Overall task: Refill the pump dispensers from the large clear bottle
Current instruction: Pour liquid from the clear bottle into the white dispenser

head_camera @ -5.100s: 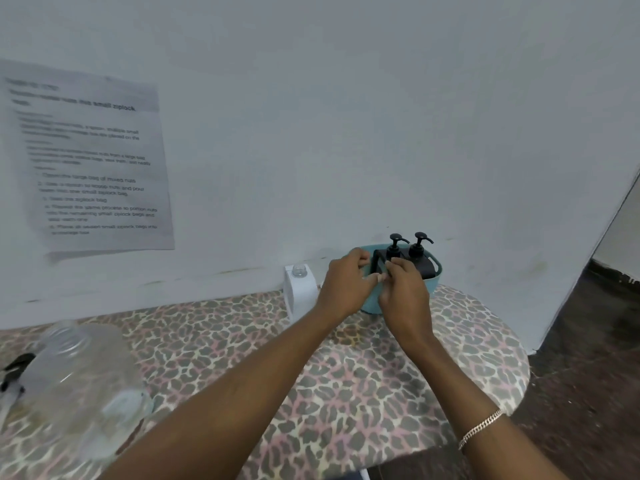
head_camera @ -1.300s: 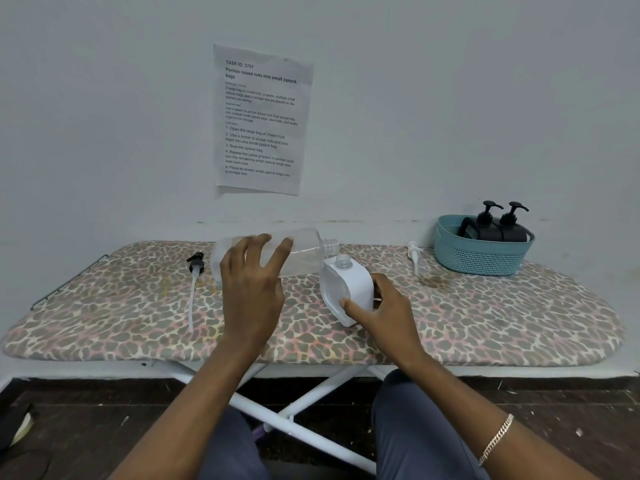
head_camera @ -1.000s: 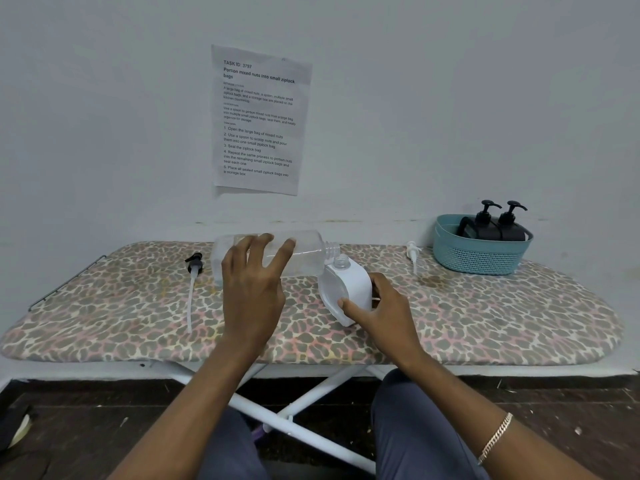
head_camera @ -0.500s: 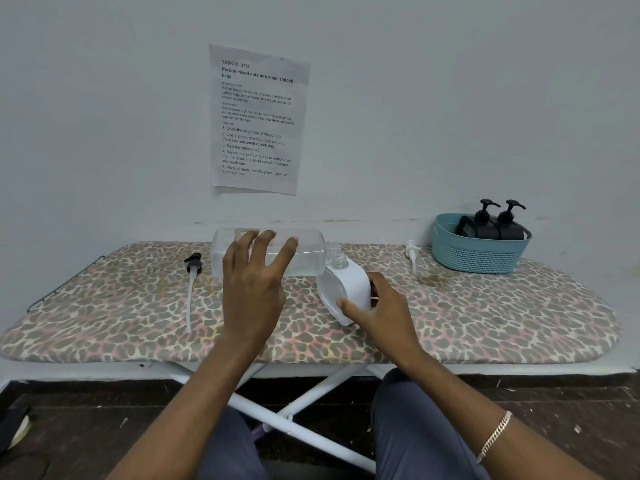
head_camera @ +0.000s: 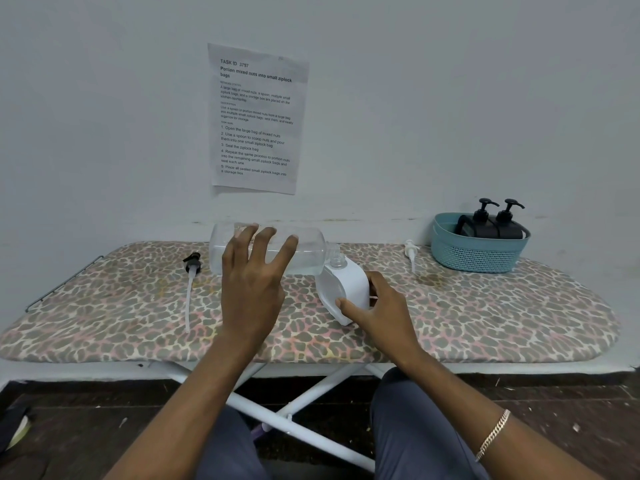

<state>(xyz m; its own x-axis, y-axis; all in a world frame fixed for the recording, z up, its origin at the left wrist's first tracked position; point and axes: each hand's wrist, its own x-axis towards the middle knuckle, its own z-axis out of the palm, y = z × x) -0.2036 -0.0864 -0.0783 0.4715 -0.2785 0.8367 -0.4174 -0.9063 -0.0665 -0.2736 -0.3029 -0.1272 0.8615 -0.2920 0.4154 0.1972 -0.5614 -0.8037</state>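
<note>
Sheet (head_camera: 256, 119) on wall (head_camera: 104, 98), printed text. Header: "TASK ID 3797". Bold title: "Portion mixed nuts into small ziplock bags". Two small paragraphs under tiny headings, headings unreadable; first opens "A large bag of mixed nuts, a spoon". Numbered steps:
1 "Open the large bag of mixed nuts"
2 "Use a spoon to scoop nuts and pour them into one small ziplock bag"
3 "Seal the ziplock bag"
4 "Repeat the same process to portion nuts into the remaining small ziplock bags and seal each one"
5 "Place all sealed small ziplock bags into a storage box"
</note>
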